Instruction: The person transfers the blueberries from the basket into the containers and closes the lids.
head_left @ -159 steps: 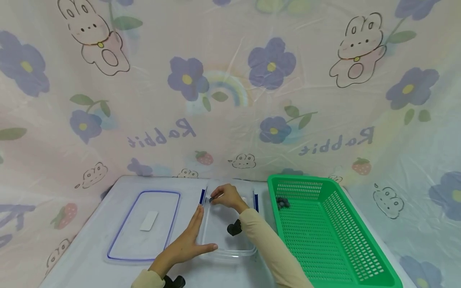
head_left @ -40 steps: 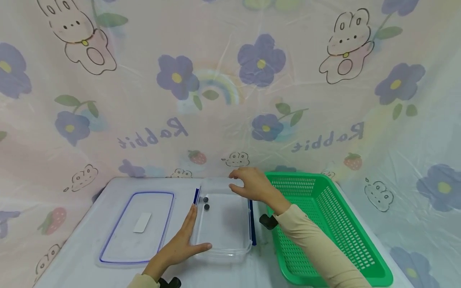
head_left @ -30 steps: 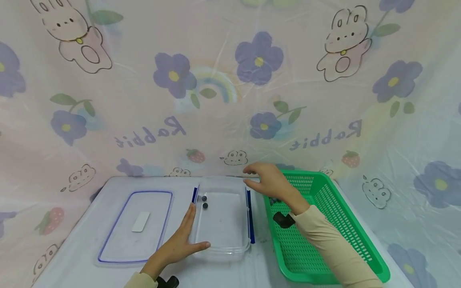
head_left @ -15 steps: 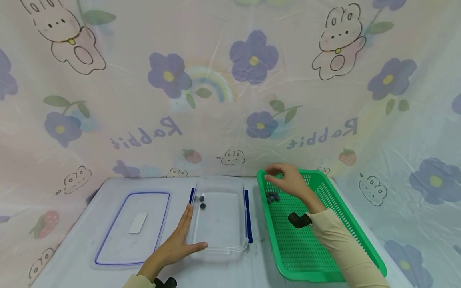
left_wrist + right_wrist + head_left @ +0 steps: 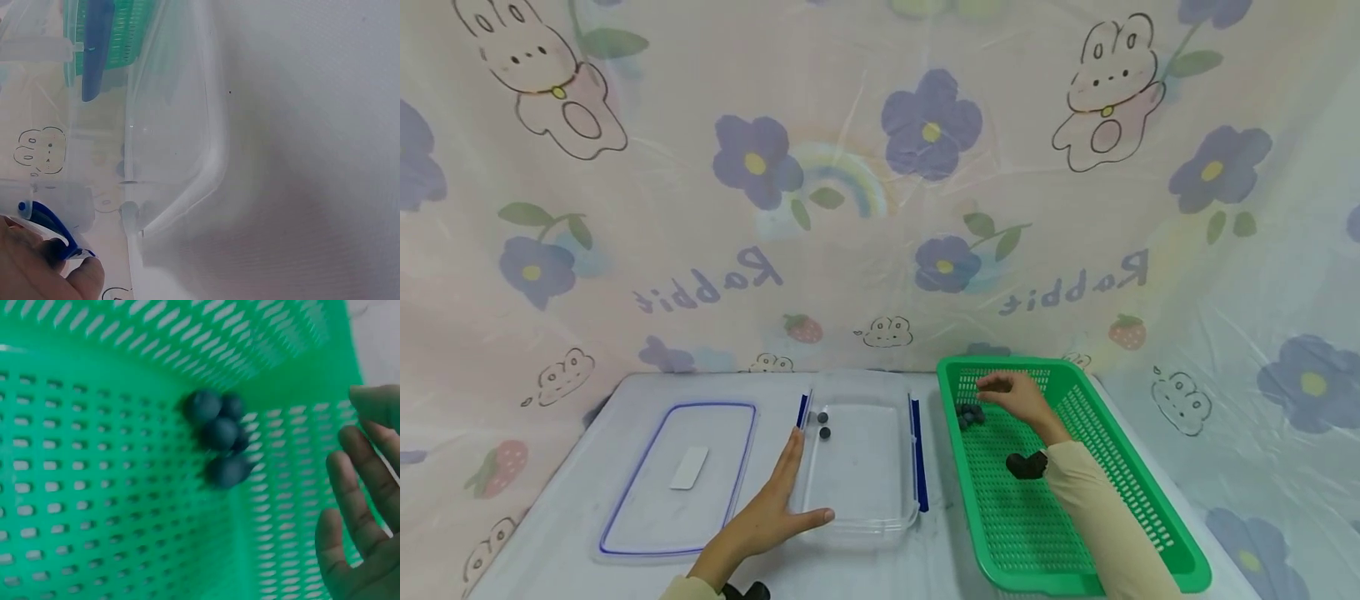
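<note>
Blueberries (image 5: 220,434) lie in a tight cluster on the floor of the green basket (image 5: 1022,533), in its far left corner. Two more blueberries (image 5: 825,433) rest inside the clear container (image 5: 857,475), by its left wall toward the far end. The right hand (image 5: 1018,400) hangs over the basket beside the cluster, released, its fingers loosely bent and apart from the fruit. The left hand (image 5: 775,500) lies along the container's left side, fingers extended, fingertips at the blue latch (image 5: 802,411); no grasp is visible.

Possible faults:
- Scatter: a fingertip that nudges an outer berry would likely set the others rolling.
- Obstruction: the corner walls may crowd the fingers and cause a slipped pinch.
- Bruising: excess pinch force could crush soft fruit.
- Shift: uneven left-hand pressure could slide the container and roll its contents.
</note>
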### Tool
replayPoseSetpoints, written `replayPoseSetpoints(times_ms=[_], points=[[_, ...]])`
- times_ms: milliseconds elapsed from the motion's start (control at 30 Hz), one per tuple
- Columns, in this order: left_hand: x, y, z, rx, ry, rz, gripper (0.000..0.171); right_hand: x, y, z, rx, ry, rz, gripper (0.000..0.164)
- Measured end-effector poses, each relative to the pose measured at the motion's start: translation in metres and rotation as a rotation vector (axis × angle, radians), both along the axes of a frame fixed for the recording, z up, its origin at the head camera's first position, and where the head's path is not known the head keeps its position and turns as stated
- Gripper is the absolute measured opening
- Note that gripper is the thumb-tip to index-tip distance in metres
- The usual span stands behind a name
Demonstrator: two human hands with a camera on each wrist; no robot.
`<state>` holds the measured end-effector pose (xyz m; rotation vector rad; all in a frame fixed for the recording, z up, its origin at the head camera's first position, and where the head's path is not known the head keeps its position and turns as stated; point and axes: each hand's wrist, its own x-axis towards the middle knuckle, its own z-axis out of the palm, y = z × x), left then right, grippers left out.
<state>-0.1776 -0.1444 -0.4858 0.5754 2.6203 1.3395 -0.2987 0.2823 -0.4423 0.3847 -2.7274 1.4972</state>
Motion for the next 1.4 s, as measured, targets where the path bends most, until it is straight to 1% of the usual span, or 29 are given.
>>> replayPoseSetpoints(times_ms=[167,300,500,700,900,1033,1133,1400], points=[[0.000,0.000,0.002,0.000,-0.012,-0.007,0.117,-0.005,0.006,-0.018,-0.039,-0.071,-0.051,0.031],[0.001,0.000,0.003,0.002,-0.011,-0.011,0.117,-0.008,0.007,-0.029,-0.012,-0.086,-0.071,0.028],[0.000,0.001,0.001,-0.003,-0.010,0.003,0.117,-0.008,0.005,-0.037,0.021,-0.121,-0.110,0.028],[0.000,0.001,0.000,-0.009,-0.013,0.018,0.118,-0.005,0.004,-0.042,0.027,-0.161,-0.143,0.029],[-0.001,-0.001,-0.001,-0.012,-0.001,-0.001,0.117,-0.005,0.004,-0.047,0.003,-0.160,-0.158,0.030],[-0.001,-0.001,-0.002,-0.010,0.002,-0.003,0.117,-0.007,0.006,-0.051,0.002,-0.145,-0.135,0.028],[-0.001,-0.001,-0.002,-0.004,0.000,0.000,0.117,-0.009,0.008,-0.054,0.022,-0.125,-0.125,0.027],[-0.001,-0.001,-0.001,0.000,0.008,0.003,0.117,-0.008,0.006,-0.058,0.073,-0.104,-0.146,0.023]])
